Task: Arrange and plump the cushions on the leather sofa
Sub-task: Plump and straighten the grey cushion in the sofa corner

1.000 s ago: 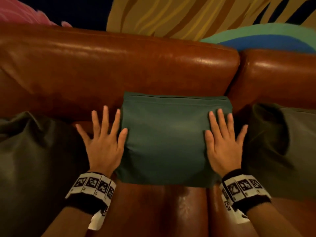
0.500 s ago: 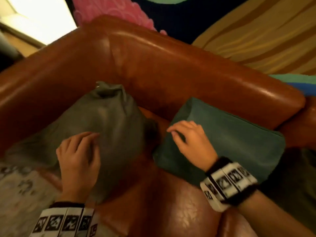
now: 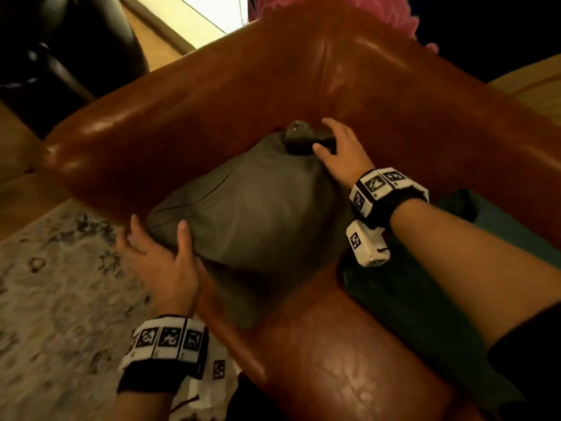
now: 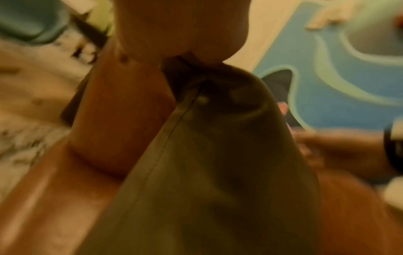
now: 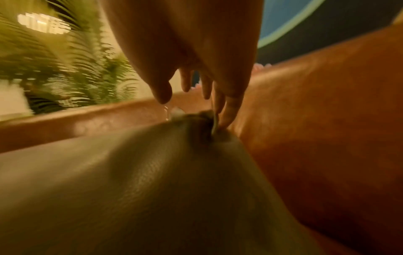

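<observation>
An olive-grey cushion point(image 3: 252, 214) lies slumped in the left corner of the brown leather sofa point(image 3: 273, 86). My left hand point(image 3: 158, 235) grips its near left corner, thumb on top and fingers round the edge; the left wrist view shows that corner point(image 4: 191, 69) bunched under my palm. My right hand point(image 3: 328, 135) is at the cushion's far corner. In the right wrist view its fingertips point(image 5: 226, 117) reach down straight between that corner and the sofa back, and the thumb point(image 5: 161, 94) hangs clear of the fabric. A teal cushion point(image 3: 425, 299) lies on the seat under my right forearm.
The sofa's arm point(image 3: 127, 132) and back wrap closely round the olive cushion. A pale patterned rug point(image 3: 54, 284) covers the floor to the left. A dark piece of furniture point(image 3: 76, 41) stands beyond the arm. Green plants point(image 5: 65, 69) show behind the sofa.
Both hands have left the teal cushion. The left went to the olive cushion first and now holds its near corner; the right has reached across to its far corner. My view swung left.
</observation>
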Demonstrator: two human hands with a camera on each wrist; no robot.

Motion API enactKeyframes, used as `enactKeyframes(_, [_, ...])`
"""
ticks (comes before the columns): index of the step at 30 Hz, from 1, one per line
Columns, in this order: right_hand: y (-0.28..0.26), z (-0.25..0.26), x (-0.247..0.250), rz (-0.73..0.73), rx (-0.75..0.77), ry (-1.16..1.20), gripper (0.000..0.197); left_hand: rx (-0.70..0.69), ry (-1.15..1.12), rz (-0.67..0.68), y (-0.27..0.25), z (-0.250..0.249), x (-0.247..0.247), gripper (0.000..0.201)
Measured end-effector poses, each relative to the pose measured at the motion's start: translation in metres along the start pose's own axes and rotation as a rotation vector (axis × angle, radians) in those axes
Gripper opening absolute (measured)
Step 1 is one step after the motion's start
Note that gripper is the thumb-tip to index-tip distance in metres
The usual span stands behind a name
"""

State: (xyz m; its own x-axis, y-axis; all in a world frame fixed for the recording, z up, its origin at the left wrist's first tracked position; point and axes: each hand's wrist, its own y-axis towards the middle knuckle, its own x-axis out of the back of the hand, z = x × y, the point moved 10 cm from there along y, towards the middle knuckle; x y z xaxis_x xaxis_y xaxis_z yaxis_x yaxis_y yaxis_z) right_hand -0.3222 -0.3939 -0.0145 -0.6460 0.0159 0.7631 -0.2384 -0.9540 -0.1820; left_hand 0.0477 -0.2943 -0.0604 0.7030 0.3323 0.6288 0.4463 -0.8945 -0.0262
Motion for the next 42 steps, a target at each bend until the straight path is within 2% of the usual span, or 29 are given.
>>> enactKeyframes(2, [0.017,-0.014,-0.01,0.008,-0.109,-0.031,0.063,0.16,-0.212,0.044,0.01,0.017,-0.008,0.07])
enactKeyframes(3, [0.023,-0.02,-0.013,0.001,-0.158,-0.045,0.062,0.154,-0.254,0.05,0.015,0.016,-0.008,0.062])
enactKeyframes(5, [0.032,-0.024,-0.01,-0.06,-0.2,-0.005,0.049,0.045,-0.285,0.026,0.022,0.0,0.0,0.044])
enactKeyframes(8, [0.025,-0.012,0.031,-0.336,-0.176,0.12,0.035,-0.109,-0.255,0.022,0.025,-0.02,0.021,0.026])
enactKeyframes(11, [0.01,-0.004,0.081,-0.572,-0.137,0.247,0.034,-0.281,-0.21,-0.003,0.022,-0.042,0.052,0.022])
enactKeyframes(13, [0.01,0.002,0.098,-0.622,-0.141,0.263,0.032,-0.342,-0.23,0.022,0.024,-0.061,0.062,0.025])
enactKeyframes(15, [0.03,-0.004,0.092,-0.553,-0.221,0.252,0.037,-0.279,-0.214,0.069,0.04,-0.069,0.051,0.031])
enactKeyframes(17, [0.048,-0.024,0.07,-0.411,-0.379,0.252,0.045,-0.09,-0.262,0.113,0.064,-0.051,0.027,0.039])
enactKeyframes(19, [0.053,-0.056,0.04,-0.277,-0.514,0.465,0.055,0.049,-0.369,0.166,0.07,-0.032,0.007,0.059])
enactKeyframes(21, [0.042,-0.08,0.02,-0.224,-0.543,0.679,0.052,0.021,-0.448,0.249,0.046,-0.027,-0.007,0.071])
enactKeyframes(24, [0.019,-0.099,0.004,-0.15,-0.488,0.717,0.031,0.002,-0.619,0.395,-0.003,-0.021,-0.026,0.081])
enactKeyframes(25, [0.014,-0.1,0.004,-0.16,-0.455,0.712,0.022,0.011,-0.637,0.399,-0.014,-0.017,-0.029,0.077])
enactKeyframes(27, [0.015,-0.096,0.019,-0.22,-0.35,0.6,0.011,-0.003,-0.572,0.312,-0.018,-0.012,-0.023,0.047])
enactKeyframes(29, [0.022,-0.084,0.039,-0.273,-0.242,0.498,0.012,-0.065,-0.428,0.178,-0.014,-0.021,-0.004,0.022])
enactKeyframes(31, [0.029,-0.067,0.054,-0.307,-0.156,0.482,0.017,-0.128,-0.364,0.114,-0.007,-0.036,0.011,0.022])
enactKeyframes(33, [0.041,-0.055,0.05,-0.301,-0.104,0.52,0.02,-0.129,-0.318,0.088,0.008,-0.034,0.014,0.021])
enactKeyframes(36, [0.046,-0.057,0.002,-0.138,-0.184,0.644,0.034,0.032,-0.279,0.083,0.022,0.003,-0.006,0.028])
enactKeyframes(38, [0.026,-0.057,-0.02,-0.078,-0.229,0.508,0.047,0.112,-0.347,0.124,0.015,0.018,-0.022,0.033])
enactKeyframes(39, [0.012,-0.053,-0.018,-0.128,-0.211,0.356,0.052,0.118,-0.374,0.127,0.011,0.02,-0.026,0.034])
enactKeyframes(40, [-0.008,-0.036,-0.014,-0.221,-0.12,0.222,0.054,0.114,-0.393,0.119,0.008,0.02,-0.027,0.036])
enactKeyframes(41, [-0.033,-0.006,-0.014,-0.305,0.047,0.128,0.054,0.118,-0.403,0.108,0.007,0.019,-0.026,0.036])
enactKeyframes(42, [-0.063,0.033,-0.027,-0.312,0.277,0.072,0.053,0.12,-0.412,0.104,0.007,0.018,-0.025,0.033])
